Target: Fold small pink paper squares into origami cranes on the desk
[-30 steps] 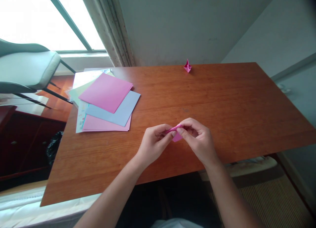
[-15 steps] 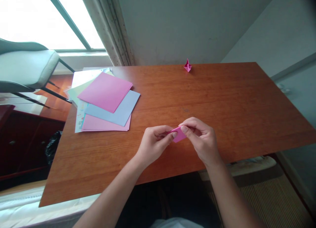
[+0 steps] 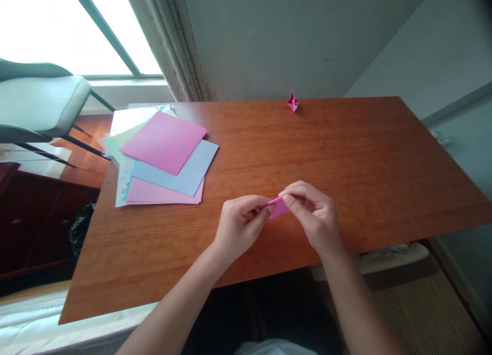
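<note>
A small piece of folded pink paper (image 3: 279,208) is pinched between my two hands over the front half of the table. My left hand (image 3: 242,223) grips its left end between thumb and fingers. On the other side, my right hand (image 3: 313,214) has thumb and forefinger closed on its upper right edge. My fingers cover both ends of the paper, so its full shape is hidden. Far back on the table stands a pink origami boat (image 3: 292,103), out of reach of both hands.
Pink sheets (image 3: 165,140) lie over blue-grey paper (image 3: 192,165) and light pink sheets (image 3: 165,193) at the table's left. The brown wooden table (image 3: 365,160) meets a wall at the back. A chair (image 3: 42,104) stands left, by the window.
The folded pink paper has tilted a little, so less of its face shows. Both hands keep their pinch and have barely moved.
</note>
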Demonstrator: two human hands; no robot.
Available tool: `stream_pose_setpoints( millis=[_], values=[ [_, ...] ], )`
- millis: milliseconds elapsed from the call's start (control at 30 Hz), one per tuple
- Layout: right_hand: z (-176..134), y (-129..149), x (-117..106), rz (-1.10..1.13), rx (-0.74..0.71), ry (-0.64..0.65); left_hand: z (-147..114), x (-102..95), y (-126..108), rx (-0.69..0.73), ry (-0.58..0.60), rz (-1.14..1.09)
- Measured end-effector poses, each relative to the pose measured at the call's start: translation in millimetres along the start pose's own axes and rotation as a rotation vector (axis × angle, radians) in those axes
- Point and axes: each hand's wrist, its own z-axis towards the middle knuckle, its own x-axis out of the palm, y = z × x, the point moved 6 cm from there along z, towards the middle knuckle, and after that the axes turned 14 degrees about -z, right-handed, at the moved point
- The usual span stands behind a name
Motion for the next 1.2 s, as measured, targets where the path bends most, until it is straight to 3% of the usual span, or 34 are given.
stream_pose_setpoints(
  millis=[167,367,700,967,1200],
  values=[
    [4.2,17.0,-18.4,-0.310,-0.141,0.045,-6.5,2.3,-12.4,0.308,-0.033,0.375],
    [0.8,6.1,-20.5,-0.273,-0.005,0.053,-10.6,5.3,-11.8,0.417,-0.023,0.512],
    [0.7,6.2,-14.7,-0.318,-0.020,0.077,-9.7,5.6,-10.9,0.400,-0.006,0.504],
    [0.6,-1.7,-13.2,-0.220,0.039,0.107,-7.9,4.6,-11.7,0.375,-0.021,0.417],
    [3.2,2.9,-13.9,-0.180,-0.026,0.114,0.9,1.9,-10.3,0.107,0.014,0.139]
  ],
)
